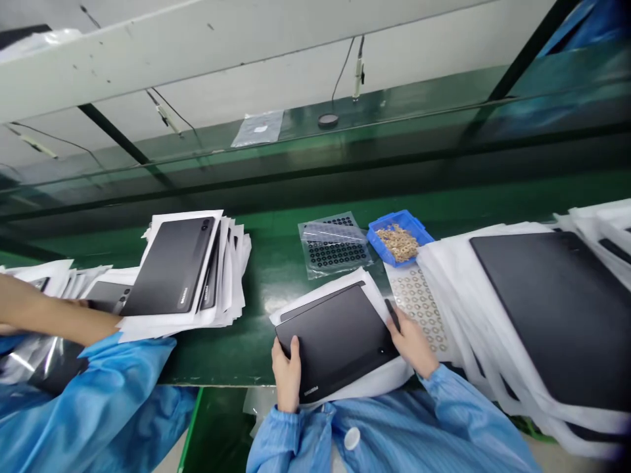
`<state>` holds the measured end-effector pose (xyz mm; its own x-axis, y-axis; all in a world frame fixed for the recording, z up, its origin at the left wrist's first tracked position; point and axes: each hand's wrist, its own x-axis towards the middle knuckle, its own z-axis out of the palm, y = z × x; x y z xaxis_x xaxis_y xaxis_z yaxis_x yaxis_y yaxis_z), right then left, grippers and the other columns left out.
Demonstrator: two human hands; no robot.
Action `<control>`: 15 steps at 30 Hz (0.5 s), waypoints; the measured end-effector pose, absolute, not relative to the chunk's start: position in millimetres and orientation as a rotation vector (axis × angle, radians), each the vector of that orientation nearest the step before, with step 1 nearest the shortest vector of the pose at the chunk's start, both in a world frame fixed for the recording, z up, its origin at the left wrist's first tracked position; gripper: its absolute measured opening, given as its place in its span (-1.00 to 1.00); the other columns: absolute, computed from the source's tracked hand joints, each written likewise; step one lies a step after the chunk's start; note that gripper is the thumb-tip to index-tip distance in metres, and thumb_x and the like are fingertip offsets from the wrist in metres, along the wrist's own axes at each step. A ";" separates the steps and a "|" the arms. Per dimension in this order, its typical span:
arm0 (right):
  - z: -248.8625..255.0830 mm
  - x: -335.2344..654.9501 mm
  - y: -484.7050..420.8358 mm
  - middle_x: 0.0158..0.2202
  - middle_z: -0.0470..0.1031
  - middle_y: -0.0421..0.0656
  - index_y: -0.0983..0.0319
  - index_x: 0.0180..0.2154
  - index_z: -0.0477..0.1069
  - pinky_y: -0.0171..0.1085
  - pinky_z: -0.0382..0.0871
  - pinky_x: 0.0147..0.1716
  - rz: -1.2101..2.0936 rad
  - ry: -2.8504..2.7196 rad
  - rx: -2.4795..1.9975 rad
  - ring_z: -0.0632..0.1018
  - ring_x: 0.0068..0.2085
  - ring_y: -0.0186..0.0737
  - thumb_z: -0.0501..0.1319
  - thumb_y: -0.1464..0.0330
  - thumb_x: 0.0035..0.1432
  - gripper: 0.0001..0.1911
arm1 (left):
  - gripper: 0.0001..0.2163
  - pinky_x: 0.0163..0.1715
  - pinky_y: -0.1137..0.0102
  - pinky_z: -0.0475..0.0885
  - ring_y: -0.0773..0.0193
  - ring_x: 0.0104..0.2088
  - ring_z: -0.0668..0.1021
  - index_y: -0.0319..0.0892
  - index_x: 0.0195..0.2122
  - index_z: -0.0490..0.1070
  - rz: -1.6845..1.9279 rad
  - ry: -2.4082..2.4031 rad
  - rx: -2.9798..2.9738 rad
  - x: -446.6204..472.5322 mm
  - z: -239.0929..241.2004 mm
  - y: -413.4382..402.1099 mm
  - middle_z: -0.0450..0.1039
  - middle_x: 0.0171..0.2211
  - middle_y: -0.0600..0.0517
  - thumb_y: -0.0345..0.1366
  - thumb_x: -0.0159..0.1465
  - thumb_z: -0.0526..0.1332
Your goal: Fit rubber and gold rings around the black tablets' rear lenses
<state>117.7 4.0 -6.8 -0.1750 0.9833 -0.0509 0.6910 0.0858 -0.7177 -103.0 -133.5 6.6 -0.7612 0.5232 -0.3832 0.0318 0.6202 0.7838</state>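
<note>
A dark grey tablet back cover (340, 338) lies tilted in front of me, over a second dark panel and white wrapping sheets (369, 289). My left hand (287, 371) grips the cover at its left edge, thumb on its face and fingers behind. At the right edge, my right hand (411, 341) is closed around a small dark bar-shaped piece (393, 315), whose exact kind I cannot make out. Near that hand lies a sheet of small ring-shaped stickers (417, 299). Beyond it stands a blue tray (424, 231) of small gold-coloured parts.
A bagged sheet of black round pads (335, 243) lies at the back. Dark covers interleaved with white sheets are stacked left (170, 266) and right (557, 315). A co-worker's bare forearm (64, 315) and blue sleeve (108, 387) reach across at left. A shelf (296, 154) runs behind.
</note>
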 end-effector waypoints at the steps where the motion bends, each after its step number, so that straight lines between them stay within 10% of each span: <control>1: -6.9 117.9 4.8 -0.10 0.52 0.05 0.30 -0.09 0.40 -0.03 0.33 0.02 0.869 -1.917 -1.647 0.50 -0.02 -0.01 -0.02 0.31 0.07 -0.58 | -0.48 0.19 0.25 0.12 0.05 0.16 0.28 -0.30 0.13 0.18 1.067 2.233 0.439 -100.3 7.7 -133.1 0.23 0.09 -0.23 -0.05 0.25 0.06; 15: 6.0 123.3 -27.5 -0.23 0.54 0.09 0.33 -0.23 0.49 0.06 0.38 -0.09 0.899 -1.949 -1.611 0.54 -0.13 0.08 -0.02 0.24 0.07 -0.59 | -0.42 0.12 0.05 0.19 -0.12 0.15 0.26 -0.30 0.18 0.07 1.013 2.316 0.468 -99.1 25.7 -131.1 0.17 0.06 -0.31 -0.08 0.22 0.11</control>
<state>123.3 -27.5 6.0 -0.2131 0.9752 -0.0603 0.6788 0.1034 -0.7270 -99.1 -131.1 25.7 -0.7804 0.5149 -0.3548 0.0888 0.6529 0.7523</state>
